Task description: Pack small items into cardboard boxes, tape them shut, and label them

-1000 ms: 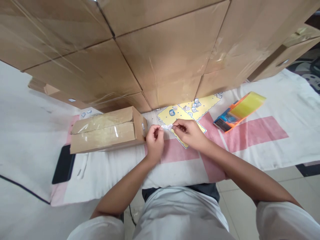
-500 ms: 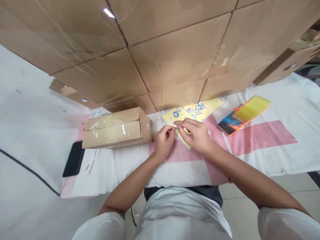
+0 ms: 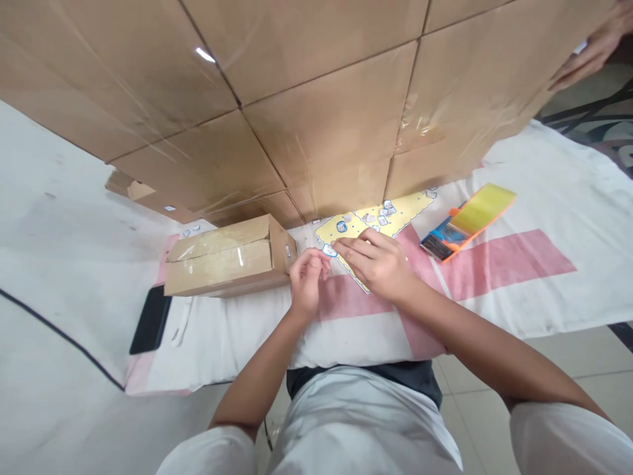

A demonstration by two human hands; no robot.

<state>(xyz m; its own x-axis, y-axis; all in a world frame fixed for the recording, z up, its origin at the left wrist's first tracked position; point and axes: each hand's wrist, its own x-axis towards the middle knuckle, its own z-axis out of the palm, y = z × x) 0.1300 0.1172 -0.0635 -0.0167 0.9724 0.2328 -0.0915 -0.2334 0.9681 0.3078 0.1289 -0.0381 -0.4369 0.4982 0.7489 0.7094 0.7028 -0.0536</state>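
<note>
- A small sticker (image 3: 329, 251), white with a blue edge, is pinched at centre frame between the fingertips of the left hand (image 3: 306, 280) and the right hand (image 3: 378, 264).
- Left hand: fingers curled shut, thumb and forefinger closed on the sticker's left edge. Right hand: fingertips closed on its right edge, palm resting over the yellow sheet (image 3: 368, 227).
- Sticker is held just above the cloth (image 3: 519, 277), between the small cardboard box (image 3: 227, 260) to its left and the yellow sheet to its right.
- Handling, judged: near weightless, thin, limp; creased or torn easily; one face likely tacky, so it may cling to skin. It is best taken by the bare edges or a corner, with a light pinch and nails kept off the print.
- More small stickers lie loose on the yellow sheet, upper centre.
- An orange and yellow pack (image 3: 465, 221) lies at right, well apart from both hands.
- A dark phone (image 3: 151, 320) lies at lower left, near the box and untouched.
- A wall of large taped cartons (image 3: 316, 99) fills the top of the frame.
- Another person's hand (image 3: 591, 49) is seen at the upper right corner, apart from the work; whether it holds anything cannot be told.
</note>
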